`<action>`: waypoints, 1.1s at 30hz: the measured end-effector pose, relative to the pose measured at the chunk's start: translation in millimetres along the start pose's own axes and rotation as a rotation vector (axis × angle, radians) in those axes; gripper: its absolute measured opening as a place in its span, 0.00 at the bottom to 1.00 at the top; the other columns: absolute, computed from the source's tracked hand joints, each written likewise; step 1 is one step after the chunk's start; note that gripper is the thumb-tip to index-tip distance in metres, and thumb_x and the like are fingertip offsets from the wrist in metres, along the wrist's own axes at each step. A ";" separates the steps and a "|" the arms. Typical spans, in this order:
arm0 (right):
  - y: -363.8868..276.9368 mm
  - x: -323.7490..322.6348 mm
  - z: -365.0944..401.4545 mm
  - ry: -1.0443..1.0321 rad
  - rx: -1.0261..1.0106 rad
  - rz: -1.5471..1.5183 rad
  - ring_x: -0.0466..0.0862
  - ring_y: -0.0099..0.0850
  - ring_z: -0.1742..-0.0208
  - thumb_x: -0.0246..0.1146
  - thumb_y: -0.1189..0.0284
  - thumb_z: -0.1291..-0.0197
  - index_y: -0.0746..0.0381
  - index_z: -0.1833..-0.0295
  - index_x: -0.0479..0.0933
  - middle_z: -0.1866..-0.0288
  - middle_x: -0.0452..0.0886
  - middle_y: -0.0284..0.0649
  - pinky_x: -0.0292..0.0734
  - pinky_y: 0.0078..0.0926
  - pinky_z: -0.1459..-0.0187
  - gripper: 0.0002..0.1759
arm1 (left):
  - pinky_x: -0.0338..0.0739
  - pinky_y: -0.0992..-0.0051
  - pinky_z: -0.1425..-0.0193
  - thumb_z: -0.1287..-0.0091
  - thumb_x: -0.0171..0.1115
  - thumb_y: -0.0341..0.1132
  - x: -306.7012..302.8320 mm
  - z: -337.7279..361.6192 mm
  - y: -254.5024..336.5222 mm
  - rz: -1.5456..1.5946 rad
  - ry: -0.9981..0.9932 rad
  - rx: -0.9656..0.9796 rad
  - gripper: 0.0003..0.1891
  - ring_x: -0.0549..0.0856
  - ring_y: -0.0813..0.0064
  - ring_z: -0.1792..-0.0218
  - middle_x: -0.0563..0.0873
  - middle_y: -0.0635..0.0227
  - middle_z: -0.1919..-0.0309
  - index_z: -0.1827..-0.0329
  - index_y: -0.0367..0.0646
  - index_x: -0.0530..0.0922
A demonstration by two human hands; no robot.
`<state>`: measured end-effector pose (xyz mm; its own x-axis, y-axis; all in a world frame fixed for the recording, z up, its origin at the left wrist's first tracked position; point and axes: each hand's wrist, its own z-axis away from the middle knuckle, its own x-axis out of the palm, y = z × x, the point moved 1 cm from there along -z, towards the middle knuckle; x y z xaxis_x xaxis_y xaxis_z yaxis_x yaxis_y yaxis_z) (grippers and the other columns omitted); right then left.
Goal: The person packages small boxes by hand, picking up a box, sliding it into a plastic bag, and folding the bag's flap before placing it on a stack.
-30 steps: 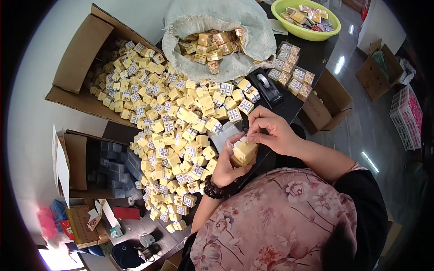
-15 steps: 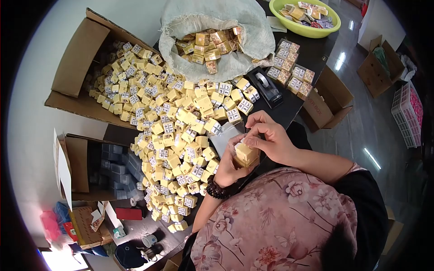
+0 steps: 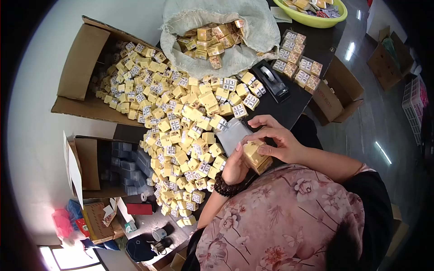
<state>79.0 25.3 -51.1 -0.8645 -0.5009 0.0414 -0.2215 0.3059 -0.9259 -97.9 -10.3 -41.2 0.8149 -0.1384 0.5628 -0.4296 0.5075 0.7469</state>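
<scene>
Small yellow boxes (image 3: 257, 158) are gripped close to my body, in a block. My left hand (image 3: 234, 168), with a dark bead bracelet at the wrist, wraps round their left side. From the right, my right hand (image 3: 279, 139) curls over the top, thumb and fingertips pressed on the yellow surface. A clear plastic case (image 3: 232, 136) lies just beyond my left fingers, at the edge of the pile. A large heap of small yellow boxes (image 3: 181, 135) with grey-and-white printed ends spreads to the left of my hands.
A cardboard carton (image 3: 81, 67) lies on its side, spilling yellow boxes. Beyond the heap are an open woven sack (image 3: 181, 67) of boxes, a tape dispenser (image 3: 271, 81), packed sets (image 3: 308, 73) and a green basin (image 3: 312, 19). Another carton (image 3: 86, 158) holds clear cases.
My right hand has shifted from a pinch above the boxes to a hold over their top. The block has tilted and shows more of its yellow top. The whole view has shifted slightly.
</scene>
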 end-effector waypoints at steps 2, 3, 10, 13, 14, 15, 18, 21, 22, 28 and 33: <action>8.9 -1.2 2.0 -0.030 -0.029 -0.038 0.69 0.36 0.33 0.68 0.68 0.38 0.63 0.48 0.80 0.34 0.67 0.46 0.65 0.33 0.35 0.15 | 0.69 0.66 0.33 0.36 0.50 0.52 -12.2 -6.3 -7.5 -0.009 -0.039 -0.022 0.35 0.77 0.66 0.39 0.77 0.59 0.43 0.32 0.35 0.64; 10.8 -1.0 2.0 -0.063 -0.065 -0.078 0.71 0.35 0.33 0.69 0.70 0.40 0.63 0.50 0.80 0.34 0.67 0.47 0.67 0.34 0.36 0.14 | 0.70 0.66 0.33 0.38 0.51 0.49 -11.0 -9.4 -7.3 -0.021 -0.077 -0.039 0.33 0.78 0.66 0.41 0.78 0.59 0.44 0.34 0.35 0.66; 7.4 -2.3 0.9 0.017 -0.031 -0.030 0.82 0.36 0.45 0.69 0.70 0.40 0.66 0.62 0.75 0.46 0.79 0.46 0.75 0.33 0.43 0.11 | 0.67 0.65 0.32 0.36 0.56 0.43 7.5 -5.0 -14.2 0.134 -0.124 0.106 0.32 0.76 0.67 0.40 0.74 0.59 0.40 0.32 0.35 0.61; 3.9 -1.8 -2.0 0.119 -0.011 -0.314 0.79 0.37 0.38 0.65 0.78 0.38 0.66 0.62 0.70 0.51 0.79 0.42 0.75 0.32 0.41 0.09 | 0.70 0.68 0.34 0.38 0.60 0.30 -2.3 -4.4 -4.5 -0.095 -0.177 0.175 0.31 0.77 0.70 0.42 0.74 0.61 0.41 0.32 0.35 0.59; -1.3 -5.6 -3.8 0.117 -0.012 -0.313 0.79 0.37 0.38 0.65 0.78 0.38 0.66 0.62 0.70 0.51 0.79 0.42 0.75 0.32 0.41 0.09 | 0.71 0.70 0.36 0.39 0.60 0.25 -6.0 -2.4 -4.0 -0.224 -0.132 0.132 0.31 0.77 0.71 0.42 0.74 0.61 0.42 0.32 0.35 0.59; -4.3 -9.6 -5.7 0.025 -0.013 -0.185 0.79 0.36 0.39 0.66 0.78 0.38 0.66 0.61 0.70 0.52 0.79 0.42 0.75 0.31 0.41 0.09 | 0.71 0.70 0.36 0.39 0.60 0.25 -6.7 -0.9 -3.6 -0.223 -0.133 0.134 0.31 0.77 0.71 0.42 0.74 0.61 0.42 0.32 0.35 0.59; -14.8 -7.2 -8.9 -0.053 0.089 -0.088 0.80 0.34 0.39 0.67 0.78 0.39 0.66 0.58 0.73 0.51 0.79 0.42 0.75 0.28 0.41 0.09 | 0.71 0.73 0.37 0.39 0.58 0.20 -7.6 2.8 -2.6 -0.182 -0.137 0.129 0.31 0.76 0.73 0.42 0.75 0.62 0.43 0.32 0.34 0.59; -12.0 -4.9 -9.9 -0.041 0.217 -0.224 0.80 0.31 0.40 0.65 0.80 0.38 0.68 0.53 0.77 0.48 0.80 0.43 0.75 0.25 0.41 0.09 | 0.71 0.73 0.37 0.38 0.57 0.20 -8.7 6.4 2.2 -0.321 -0.126 0.149 0.31 0.76 0.74 0.42 0.75 0.62 0.43 0.31 0.34 0.58; -10.5 -4.9 -10.9 -0.044 0.241 -0.331 0.80 0.30 0.40 0.64 0.81 0.38 0.68 0.50 0.79 0.47 0.81 0.43 0.75 0.24 0.42 0.10 | 0.74 0.71 0.40 0.38 0.57 0.24 -11.4 8.4 3.4 -0.399 -0.122 0.117 0.31 0.79 0.70 0.44 0.75 0.59 0.43 0.31 0.34 0.58; -20.2 -11.3 -9.6 -0.143 0.158 -0.050 0.83 0.30 0.45 0.63 0.79 0.37 0.69 0.48 0.80 0.49 0.84 0.44 0.77 0.24 0.45 0.12 | 0.78 0.67 0.42 0.37 0.58 0.30 -24.7 11.6 -2.4 -0.413 -0.171 0.077 0.33 0.82 0.63 0.45 0.75 0.54 0.41 0.30 0.34 0.56; -20.6 4.3 -3.7 -0.166 -0.048 0.144 0.79 0.37 0.38 0.61 0.78 0.35 0.69 0.46 0.79 0.42 0.81 0.47 0.75 0.29 0.40 0.13 | 0.69 0.72 0.36 0.30 0.56 0.33 -10.6 13.1 -2.7 -0.253 -0.163 0.128 0.29 0.76 0.72 0.41 0.75 0.62 0.43 0.30 0.31 0.57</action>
<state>78.2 19.8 -30.5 -0.8036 -0.5743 -0.1563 -0.1258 0.4206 -0.8985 -110.5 -21.3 -44.5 0.8335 -0.3863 0.3950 -0.2753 0.3295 0.9031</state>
